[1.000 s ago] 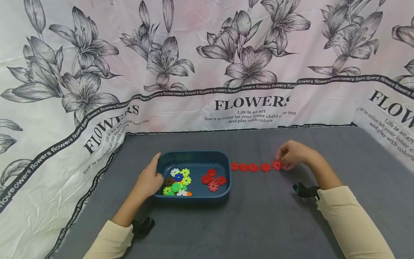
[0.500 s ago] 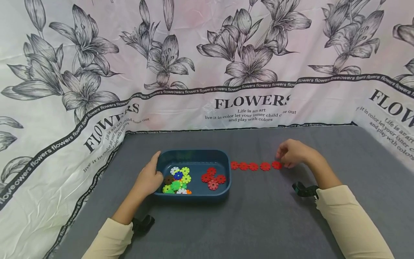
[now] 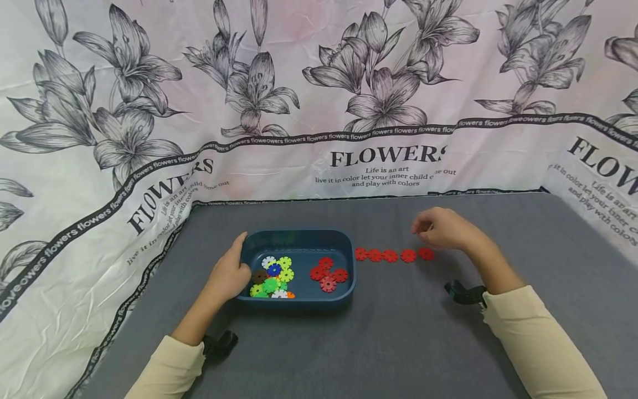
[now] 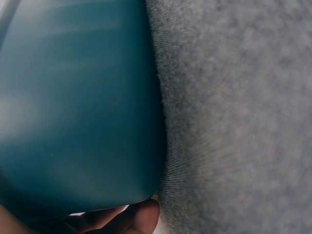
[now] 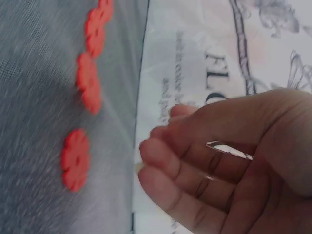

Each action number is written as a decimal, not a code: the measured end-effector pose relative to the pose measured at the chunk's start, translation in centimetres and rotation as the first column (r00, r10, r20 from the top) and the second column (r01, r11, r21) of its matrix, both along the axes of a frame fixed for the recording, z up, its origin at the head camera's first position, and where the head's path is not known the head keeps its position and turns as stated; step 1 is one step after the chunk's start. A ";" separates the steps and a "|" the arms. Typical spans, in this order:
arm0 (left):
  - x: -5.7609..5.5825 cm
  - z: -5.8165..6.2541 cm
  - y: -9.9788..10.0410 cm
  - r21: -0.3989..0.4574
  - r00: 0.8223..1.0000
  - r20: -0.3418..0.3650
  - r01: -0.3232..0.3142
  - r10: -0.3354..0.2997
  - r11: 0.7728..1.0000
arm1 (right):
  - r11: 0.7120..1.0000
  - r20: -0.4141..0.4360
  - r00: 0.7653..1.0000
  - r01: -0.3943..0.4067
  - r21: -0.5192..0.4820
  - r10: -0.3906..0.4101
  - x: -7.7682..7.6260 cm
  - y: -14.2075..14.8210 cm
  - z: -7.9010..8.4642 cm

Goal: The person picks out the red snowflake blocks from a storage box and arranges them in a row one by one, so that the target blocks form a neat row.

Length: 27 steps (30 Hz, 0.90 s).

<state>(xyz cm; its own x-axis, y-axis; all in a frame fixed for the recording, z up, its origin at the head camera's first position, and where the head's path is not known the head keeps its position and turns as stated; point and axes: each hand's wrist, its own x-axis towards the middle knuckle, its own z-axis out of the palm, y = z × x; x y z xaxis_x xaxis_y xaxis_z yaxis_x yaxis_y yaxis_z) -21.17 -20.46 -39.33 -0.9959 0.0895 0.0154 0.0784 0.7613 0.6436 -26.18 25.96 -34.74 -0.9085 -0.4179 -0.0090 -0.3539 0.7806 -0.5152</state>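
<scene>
My left hand [image 3: 228, 275] grips the left end of a dark blue tray [image 3: 299, 304]. In the left wrist view its curled fingers [image 4: 146, 217] lie against the outside of the tray wall. Red snowflake-shaped plastic discs run in a row from the tray's right side; the rightmost red disc [image 3: 426, 254] lies flat, with a gap from its neighbour [image 3: 408, 255]. My right hand [image 3: 442, 228] hovers just above and behind that end. Its fingers are loosely bent, and the right wrist view shows nothing held between them.
Inside the tray, several red discs [image 3: 328, 284] cluster on the right, and a mixed pile of green, yellow, white, blue, brown and orange discs [image 3: 271, 285] sits on the left. A grey cloth [image 3: 399, 343] covers the table, backed by a flower-printed curtain [image 3: 279, 172].
My right hand has let go of the rightmost red disc, lifted and shifted left. That disc stays at the row's end. The left hand and the tray hold their place.
</scene>
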 end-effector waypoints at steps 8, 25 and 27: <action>0.0 0.1 0.0 0.006 1.000 0.001 0.001 -0.001 1.000 | 0.998 -0.090 0.995 -0.052 -0.033 0.049 1.2 -2.0 1.1; 0.3 0.2 -0.2 0.020 1.000 0.009 0.001 -0.001 1.000 | 0.951 -0.339 0.898 -0.308 -0.031 0.280 2.3 -8.2 1.0; 0.2 0.2 -0.1 0.023 1.000 0.009 0.005 -0.005 1.000 | 0.942 -0.375 0.872 -0.336 0.006 0.314 2.7 -9.2 1.0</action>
<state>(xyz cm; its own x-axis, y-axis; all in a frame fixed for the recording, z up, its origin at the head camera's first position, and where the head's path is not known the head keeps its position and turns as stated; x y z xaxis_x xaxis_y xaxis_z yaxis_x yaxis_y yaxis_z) -20.93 -20.58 -39.13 -0.9955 0.0942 0.0084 0.0761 0.7457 0.6619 -23.50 16.73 -33.72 -0.6553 -0.6796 0.3298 -0.7540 0.5619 -0.3402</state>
